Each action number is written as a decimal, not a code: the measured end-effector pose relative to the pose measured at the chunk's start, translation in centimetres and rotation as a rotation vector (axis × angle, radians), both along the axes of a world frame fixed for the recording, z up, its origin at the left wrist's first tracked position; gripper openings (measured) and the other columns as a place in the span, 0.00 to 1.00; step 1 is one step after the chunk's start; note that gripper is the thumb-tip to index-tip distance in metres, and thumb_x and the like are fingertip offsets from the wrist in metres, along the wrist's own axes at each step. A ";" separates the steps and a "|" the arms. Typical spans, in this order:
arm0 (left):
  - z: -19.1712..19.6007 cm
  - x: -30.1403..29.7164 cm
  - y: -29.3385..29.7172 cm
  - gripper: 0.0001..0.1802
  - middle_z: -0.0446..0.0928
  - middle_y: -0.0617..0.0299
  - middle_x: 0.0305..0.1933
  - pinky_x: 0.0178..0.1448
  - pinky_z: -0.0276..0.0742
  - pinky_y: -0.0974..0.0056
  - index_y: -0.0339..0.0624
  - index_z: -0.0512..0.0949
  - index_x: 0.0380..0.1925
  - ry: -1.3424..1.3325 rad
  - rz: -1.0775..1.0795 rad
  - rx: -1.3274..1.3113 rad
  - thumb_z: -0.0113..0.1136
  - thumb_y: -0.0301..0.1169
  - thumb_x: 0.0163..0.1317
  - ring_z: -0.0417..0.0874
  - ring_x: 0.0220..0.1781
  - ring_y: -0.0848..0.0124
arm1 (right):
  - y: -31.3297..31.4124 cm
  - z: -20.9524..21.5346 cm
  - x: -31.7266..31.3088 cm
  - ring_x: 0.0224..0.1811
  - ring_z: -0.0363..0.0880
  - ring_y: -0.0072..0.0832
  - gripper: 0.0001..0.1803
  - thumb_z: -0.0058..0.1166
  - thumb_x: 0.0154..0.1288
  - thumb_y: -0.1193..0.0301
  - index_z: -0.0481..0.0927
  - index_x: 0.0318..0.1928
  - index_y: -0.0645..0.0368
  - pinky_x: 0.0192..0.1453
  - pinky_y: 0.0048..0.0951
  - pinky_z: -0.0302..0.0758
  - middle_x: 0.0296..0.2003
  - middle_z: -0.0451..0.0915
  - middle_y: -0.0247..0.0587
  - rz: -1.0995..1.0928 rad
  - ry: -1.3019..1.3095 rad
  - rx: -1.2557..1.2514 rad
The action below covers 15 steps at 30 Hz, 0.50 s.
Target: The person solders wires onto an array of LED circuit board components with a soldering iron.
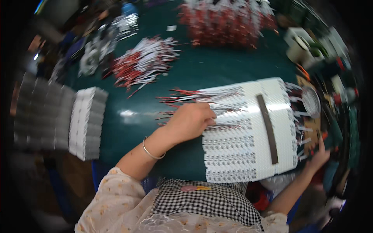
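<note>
A white panel of joined small strips (229, 151) with rows of tiny dark marks lies on the green table before me. Thin red and white wires (182, 93) lie in rows across its upper left part, their red ends past its edge. My left hand (194, 118) is over these wires, fingertips pinched together at the panel's left side; whatever is between them is hidden. A dark flat bar (267, 130) rests across the panel. Beyond the panel's right edge, near several short white wire ends (301, 130), my right hand (319, 157) has a finger stretched out; the hand is blurred.
A loose pile of red and white wires (145, 62) lies at the far left, and a larger bunch (225, 23) at the back. White panels (87, 122) are stacked at the left. A round metal-looking dish (311, 101) and a tape roll (298, 48) stand at the right.
</note>
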<state>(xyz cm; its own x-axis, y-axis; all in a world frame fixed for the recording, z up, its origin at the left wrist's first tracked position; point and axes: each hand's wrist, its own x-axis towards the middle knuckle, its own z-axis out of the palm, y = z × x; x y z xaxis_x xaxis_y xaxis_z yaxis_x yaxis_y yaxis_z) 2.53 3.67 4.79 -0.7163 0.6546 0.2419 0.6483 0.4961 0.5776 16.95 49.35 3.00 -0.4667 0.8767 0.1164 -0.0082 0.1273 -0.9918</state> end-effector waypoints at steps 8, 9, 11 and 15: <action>-1.7 -6.4 -14.5 0.21 0.73 0.55 0.43 0.48 0.72 0.56 0.45 0.79 0.45 0.439 0.695 -0.273 0.68 0.24 0.48 0.75 0.47 0.56 | -4.0 5.5 0.9 0.22 0.64 0.15 0.24 0.52 0.66 0.75 0.70 0.63 0.67 0.22 0.19 0.61 0.42 0.78 0.37 0.138 -0.034 0.341; -2.5 -7.0 -15.0 0.21 0.73 0.55 0.43 0.48 0.72 0.56 0.45 0.79 0.45 0.445 0.697 -0.264 0.68 0.24 0.48 0.75 0.47 0.56 | -4.4 6.2 1.2 0.21 0.64 0.15 0.25 0.52 0.66 0.75 0.69 0.63 0.68 0.22 0.19 0.61 0.46 0.78 0.39 0.158 -0.053 0.365; -3.1 -7.9 -15.6 0.25 0.68 0.56 0.50 0.52 0.68 0.51 0.50 0.77 0.50 0.259 0.777 -0.447 0.71 0.32 0.48 0.69 0.54 0.55 | -6.4 7.3 1.6 0.20 0.64 0.15 0.26 0.52 0.66 0.75 0.68 0.63 0.70 0.22 0.20 0.62 0.49 0.78 0.41 0.174 -0.056 0.391; -4.4 -8.8 -16.0 0.28 0.67 0.53 0.51 0.55 0.64 0.46 0.52 0.77 0.52 0.284 0.821 -0.442 0.71 0.39 0.48 0.67 0.57 0.52 | -9.5 6.3 2.1 0.19 0.64 0.17 0.26 0.52 0.62 0.78 0.68 0.62 0.68 0.21 0.20 0.64 0.34 0.75 0.38 0.273 0.028 0.360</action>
<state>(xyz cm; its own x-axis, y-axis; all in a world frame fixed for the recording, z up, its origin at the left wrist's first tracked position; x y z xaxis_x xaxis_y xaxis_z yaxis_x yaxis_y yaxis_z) -6.27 -12.36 0.35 -0.9431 0.0512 0.3285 0.0907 0.9902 0.1061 19.05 39.86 9.29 -0.6673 0.6235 0.4073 -0.1154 0.4536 -0.8837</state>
